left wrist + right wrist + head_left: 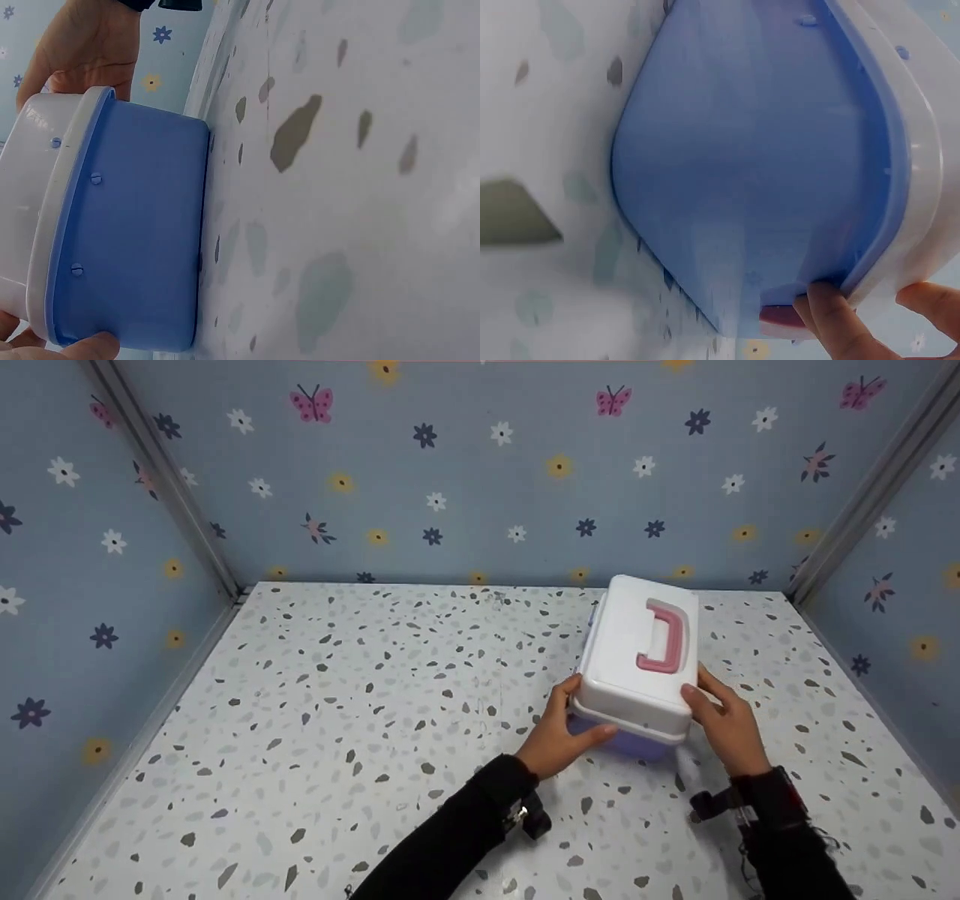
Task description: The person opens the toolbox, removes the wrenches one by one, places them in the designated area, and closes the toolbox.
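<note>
A storage box (637,652) with a white lid, a pink handle (671,641) and a blue-purple base (135,225) stands on the speckled table. My left hand (559,739) grips its near left corner, thumb along the near end and fingers round the left side. At the right side, my right hand (727,724) holds the box with the thumb on the lid's edge. In the right wrist view its fingertips (829,304) press under the rim, close to a pink latch (784,316). The lid sits on the base, and the handle lies flat in its recess.
The speckled white table (337,720) extends to the left and in front of the box. A blue flowered wall (480,472) rises behind it, with side walls left and right. Small wrist cameras (534,817) hang under both black sleeves.
</note>
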`<state>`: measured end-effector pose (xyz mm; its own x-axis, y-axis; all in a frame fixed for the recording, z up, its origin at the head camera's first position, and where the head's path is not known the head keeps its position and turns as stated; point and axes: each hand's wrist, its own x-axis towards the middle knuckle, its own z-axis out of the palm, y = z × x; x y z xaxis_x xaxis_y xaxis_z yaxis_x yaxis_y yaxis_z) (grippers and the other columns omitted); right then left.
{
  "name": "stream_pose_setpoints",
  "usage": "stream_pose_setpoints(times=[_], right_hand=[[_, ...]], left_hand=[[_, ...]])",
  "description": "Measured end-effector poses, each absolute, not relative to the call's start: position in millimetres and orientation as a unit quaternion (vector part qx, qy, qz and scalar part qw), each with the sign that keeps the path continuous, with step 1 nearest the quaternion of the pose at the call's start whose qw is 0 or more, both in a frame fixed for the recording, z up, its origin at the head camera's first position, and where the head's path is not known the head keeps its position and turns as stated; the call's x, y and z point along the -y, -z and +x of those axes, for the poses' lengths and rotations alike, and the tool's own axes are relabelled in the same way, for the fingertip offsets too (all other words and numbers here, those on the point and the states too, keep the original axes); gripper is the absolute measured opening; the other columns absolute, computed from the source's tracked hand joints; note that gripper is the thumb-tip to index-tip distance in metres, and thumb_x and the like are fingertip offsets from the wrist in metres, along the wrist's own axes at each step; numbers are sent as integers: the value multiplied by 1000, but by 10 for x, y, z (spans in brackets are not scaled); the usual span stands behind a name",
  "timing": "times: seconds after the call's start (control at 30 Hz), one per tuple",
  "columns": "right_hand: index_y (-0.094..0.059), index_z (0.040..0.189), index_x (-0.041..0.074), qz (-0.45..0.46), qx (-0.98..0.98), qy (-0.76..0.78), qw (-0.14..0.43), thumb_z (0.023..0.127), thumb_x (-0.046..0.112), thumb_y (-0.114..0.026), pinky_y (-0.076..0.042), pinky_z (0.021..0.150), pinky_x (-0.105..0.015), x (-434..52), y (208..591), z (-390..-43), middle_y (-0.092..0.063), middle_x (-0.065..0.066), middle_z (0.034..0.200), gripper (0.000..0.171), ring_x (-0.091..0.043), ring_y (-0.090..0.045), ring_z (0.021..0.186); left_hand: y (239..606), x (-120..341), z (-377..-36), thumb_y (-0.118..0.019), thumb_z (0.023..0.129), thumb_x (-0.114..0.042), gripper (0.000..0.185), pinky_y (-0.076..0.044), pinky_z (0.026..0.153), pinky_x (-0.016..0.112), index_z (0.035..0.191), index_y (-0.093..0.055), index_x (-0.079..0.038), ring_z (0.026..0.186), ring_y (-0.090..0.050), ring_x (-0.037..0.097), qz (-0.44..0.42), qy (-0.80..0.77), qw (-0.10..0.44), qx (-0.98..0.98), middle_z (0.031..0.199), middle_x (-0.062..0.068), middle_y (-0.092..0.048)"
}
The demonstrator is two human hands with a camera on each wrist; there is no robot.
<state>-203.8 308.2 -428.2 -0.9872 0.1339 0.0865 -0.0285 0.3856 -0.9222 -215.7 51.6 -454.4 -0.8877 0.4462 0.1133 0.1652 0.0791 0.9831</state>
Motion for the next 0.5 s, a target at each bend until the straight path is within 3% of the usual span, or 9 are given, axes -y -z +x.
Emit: stream_pose_setpoints(times=[0.07, 0.23, 0.3, 0.5], right_hand=[[-30, 154, 17, -24, 832, -550, 69, 99, 42, -53, -49, 85, -9, -3013, 4292, -2041, -40, -17, 152, 64, 2, -59, 109], [-30, 153, 19, -21, 834, -549, 58, 100, 39, -54, -50, 85, -11, -2839, 4300, -2021, -39, -14, 153, 62, -8, -59, 115], [-31, 153, 19, -24, 833, -550, 55, 99, 38, -55, -50, 86, -13, -2771, 4299, -2009, -38, -14, 152, 62, -6, -60, 112], [-32, 153, 21, -24, 829, -557, 51, 99, 37, -57, -50, 87, -14, -2590, 4316, -1992, -38, -13, 151, 62, -34, -57, 123]], left_hand=[[4547, -444, -2141, -72, 86, -45, 85, -28, 117, 48, 151, -21, -24, 140, -40, 22, 204, -642, 104, -732, 157, 4, -31], [4562, -308, -2109, -72, 86, -39, 83, -24, 120, 46, 149, -22, -20, 144, -34, 23, 190, -651, 84, -730, 159, 6, -27], [4571, -262, -2098, -73, 87, -38, 81, -23, 121, 45, 147, -22, -18, 145, -32, 23, 186, -658, 74, -726, 160, 7, -26], [4591, -108, -2058, -71, 88, -40, 75, -22, 121, 45, 141, -25, -15, 147, -28, 26, 176, -663, 54, -725, 161, 8, -23]])
